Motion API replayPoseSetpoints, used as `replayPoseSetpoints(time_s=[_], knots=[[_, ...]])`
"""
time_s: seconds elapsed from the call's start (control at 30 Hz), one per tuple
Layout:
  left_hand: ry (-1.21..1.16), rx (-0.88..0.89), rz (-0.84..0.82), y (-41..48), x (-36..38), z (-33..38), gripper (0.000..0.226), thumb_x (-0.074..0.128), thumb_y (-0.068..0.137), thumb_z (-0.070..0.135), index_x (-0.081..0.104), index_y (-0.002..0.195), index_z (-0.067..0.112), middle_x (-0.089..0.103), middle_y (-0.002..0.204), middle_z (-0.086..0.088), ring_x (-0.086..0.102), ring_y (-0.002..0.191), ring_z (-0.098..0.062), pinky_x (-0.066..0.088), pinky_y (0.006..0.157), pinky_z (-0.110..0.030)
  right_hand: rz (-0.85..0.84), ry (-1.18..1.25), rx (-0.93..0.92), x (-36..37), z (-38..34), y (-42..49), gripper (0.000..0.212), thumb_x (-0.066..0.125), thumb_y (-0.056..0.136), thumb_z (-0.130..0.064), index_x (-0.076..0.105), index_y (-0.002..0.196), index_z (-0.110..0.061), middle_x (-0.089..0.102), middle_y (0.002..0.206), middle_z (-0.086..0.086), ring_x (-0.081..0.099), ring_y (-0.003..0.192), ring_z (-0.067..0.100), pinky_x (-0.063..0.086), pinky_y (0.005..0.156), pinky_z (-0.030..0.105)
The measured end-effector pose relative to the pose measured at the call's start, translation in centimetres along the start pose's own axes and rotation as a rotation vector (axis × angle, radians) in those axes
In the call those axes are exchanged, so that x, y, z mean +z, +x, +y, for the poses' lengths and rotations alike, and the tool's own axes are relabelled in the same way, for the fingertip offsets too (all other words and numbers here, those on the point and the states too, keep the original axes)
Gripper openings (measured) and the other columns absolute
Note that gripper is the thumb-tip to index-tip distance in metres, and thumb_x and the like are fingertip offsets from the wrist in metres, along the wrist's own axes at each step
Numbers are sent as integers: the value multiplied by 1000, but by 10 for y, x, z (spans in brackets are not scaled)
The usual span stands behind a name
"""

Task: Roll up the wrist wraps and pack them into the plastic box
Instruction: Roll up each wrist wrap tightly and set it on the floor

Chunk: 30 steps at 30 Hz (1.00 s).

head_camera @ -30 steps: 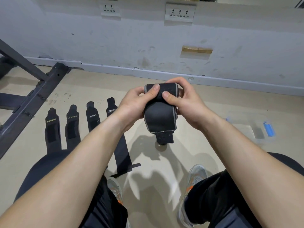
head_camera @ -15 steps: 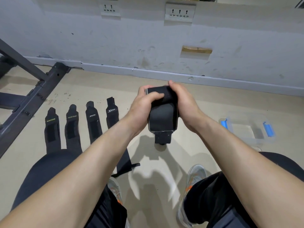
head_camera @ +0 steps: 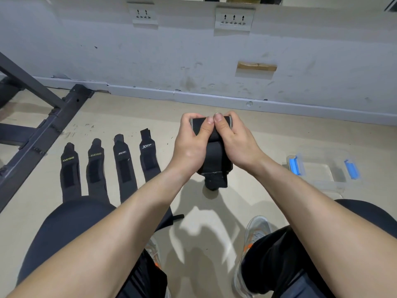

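**Hands and held wrap.** Your left hand (head_camera: 191, 145) and right hand (head_camera: 236, 140) are together in mid-air above the floor (head_camera: 268, 143), both clamped on one black wrist wrap (head_camera: 214, 155). Your thumbs (head_camera: 209, 121) lie side by side and press on the top of the rolled part, while your fingers curl round its far side.

**Appearance of the wrap.** The rolled part forms a short cylinder at the upper end, with a pale grey edge showing at each side. Below the thumbs the unrolled remainder hangs down as a broad black band. It ends in a narrower black tab (head_camera: 216, 179) that hangs above the floor.

**Other wraps.** Four further wraps (head_camera: 123, 166) lie flat on the floor to your left, side by side in a row, with their narrow ends pointing towards the wall (head_camera: 193, 50). Each is black with a darker rectangular patch. The two on the left carry yellow-green lettering and the two on the right carry white logos. Their near ends are hidden behind your left leg and forearm.

**Box.** The plastic box (head_camera: 318, 175) stands on the floor to your right, well apart from the hands. It is clear, with a blue latch (head_camera: 293, 165) at each short side.
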<state>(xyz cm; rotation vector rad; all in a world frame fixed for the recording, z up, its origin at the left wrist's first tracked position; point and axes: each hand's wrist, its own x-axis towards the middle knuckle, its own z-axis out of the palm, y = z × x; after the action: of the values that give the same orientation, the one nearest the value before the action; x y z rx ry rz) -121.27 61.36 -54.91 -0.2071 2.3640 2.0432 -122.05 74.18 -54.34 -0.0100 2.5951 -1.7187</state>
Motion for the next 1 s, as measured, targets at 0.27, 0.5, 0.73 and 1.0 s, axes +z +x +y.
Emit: replayPoseSetpoints(time_s=[0.27, 0.5, 0.73, 1.0], knots=[[-169, -150, -159, 13, -9, 12, 65, 72, 77, 61, 68, 115, 8, 77, 108, -12, 74, 103, -30, 57, 97, -55, 26, 1, -100, -2, 0, 3, 31, 48, 107, -42, 52, 106, -12, 62, 86, -9, 55, 76, 4, 44, 71, 21], [-167, -23, -144, 19, -17, 9, 40, 78, 77, 36, 60, 108, 21, 70, 98, -10, 70, 89, -25, 60, 87, -52, -104, 344, 148, -1, -2, 12, 51, 57, 90, -66, 62, 111, -20, 74, 111, 1, 73, 103, 20, 59, 87, 46], [-308, -275, -215, 18, -27, 18, 42, 70, 96, 35, 67, 123, 2, 76, 111, -16, 74, 97, -30, 60, 86, -42, -133, 325, -17, -2, -2, 11, 21, 60, 101, -33, 53, 110, -15, 67, 99, 1, 65, 93, 14, 55, 91, 44], [-316, -201, -95, 22, -29, 14, 31, 76, 91, 10, 62, 119, 10, 72, 104, -16, 73, 82, -26, 61, 75, -37, -219, 375, 176, -7, -12, 3, 23, 61, 102, -34, 50, 121, -27, 69, 92, -6, 67, 77, 16, 52, 59, 37]])
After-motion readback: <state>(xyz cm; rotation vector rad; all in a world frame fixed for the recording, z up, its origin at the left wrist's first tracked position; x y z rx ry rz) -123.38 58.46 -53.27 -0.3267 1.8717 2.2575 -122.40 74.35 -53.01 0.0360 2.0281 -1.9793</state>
